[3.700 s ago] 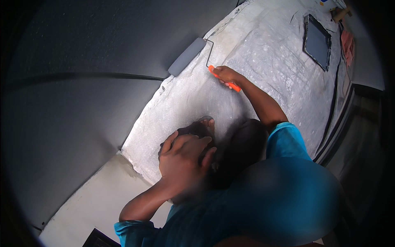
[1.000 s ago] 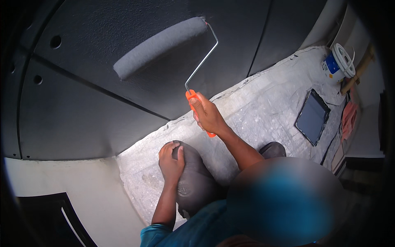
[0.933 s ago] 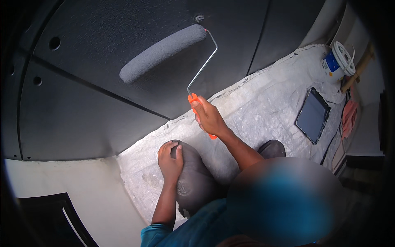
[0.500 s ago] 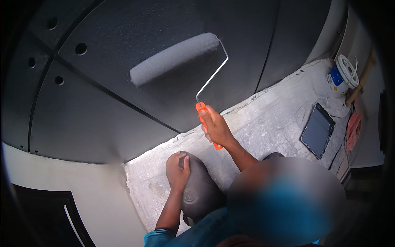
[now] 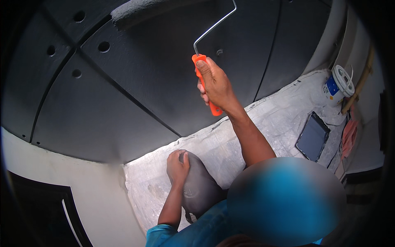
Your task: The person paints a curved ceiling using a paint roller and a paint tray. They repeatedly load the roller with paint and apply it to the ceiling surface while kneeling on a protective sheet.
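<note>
My right hand (image 5: pixel 217 84) is wrapped round the orange handle (image 5: pixel 215 109) of a paint roller, its thumb lying along the top. From the handle a bent metal rod runs up to the grey fuzzy roller sleeve (image 5: pixel 138 12), which is against the dark grey wall (image 5: pixel 164 78) at the upper edge of the view. Part of the sleeve is cut off there. My left hand (image 5: pixel 177 166) holds nothing and rests over my bent knee (image 5: pixel 201 181), thumb apart from the fingers.
A paint-stained pale drop cloth (image 5: pixel 263 119) covers the floor along the wall. To the right lie a paint tray (image 5: pixel 313 138) with dark grey paint and a pinkish cloth (image 5: pixel 349 133). Behind them stand a lidded white-and-blue bucket (image 5: pixel 338 84) and a wooden pole (image 5: pixel 363 78). Grooves and round holes mark the wall.
My right hand and the roller have moved up the wall, so the sleeve now partly leaves the view. My left hand stays on the knee. The view has shifted slightly.
</note>
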Available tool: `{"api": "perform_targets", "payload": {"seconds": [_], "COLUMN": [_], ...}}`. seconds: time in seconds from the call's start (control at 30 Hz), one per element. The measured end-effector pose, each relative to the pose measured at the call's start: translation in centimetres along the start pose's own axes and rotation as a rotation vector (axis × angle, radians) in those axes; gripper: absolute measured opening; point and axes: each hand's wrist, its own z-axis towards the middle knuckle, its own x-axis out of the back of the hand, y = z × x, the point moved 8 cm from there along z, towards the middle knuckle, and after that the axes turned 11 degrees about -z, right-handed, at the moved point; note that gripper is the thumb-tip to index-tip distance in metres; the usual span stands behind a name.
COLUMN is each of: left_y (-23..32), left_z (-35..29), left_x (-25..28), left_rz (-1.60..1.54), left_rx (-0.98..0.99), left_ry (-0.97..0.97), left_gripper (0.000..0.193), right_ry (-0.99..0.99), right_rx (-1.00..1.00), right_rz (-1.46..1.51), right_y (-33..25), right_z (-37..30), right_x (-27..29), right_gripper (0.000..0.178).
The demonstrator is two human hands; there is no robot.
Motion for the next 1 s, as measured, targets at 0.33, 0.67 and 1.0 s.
{"api": "perform_targets", "payload": {"seconds": [0.33, 0.67, 1.0], "left_y": [-0.2, 0.9, 0.5], "left_z": [-0.2, 0.7, 0.3], "left_x": [0.3, -1.7, -1.8], "left_rz": [0.036, 0.027, -0.018], "left_rx": [0.084, -0.064, -0.083], "left_ry": [0.028, 0.015, 0.055], "left_gripper": [0.02, 0.018, 0.018], "right_ry": [-0.012, -0.069, -0.019], "right_rx": [-0.037, -0.164, -0.162], "right_rz": [-0.004, 0.059, -0.15], "right_y": [1.2, 9.5, 13.2], "right_z": [-1.4, -5.5, -7.6], "right_x": [-0.2, -2.9, -2.5], "right_gripper": [0.045, 0.042, 0.046]}}
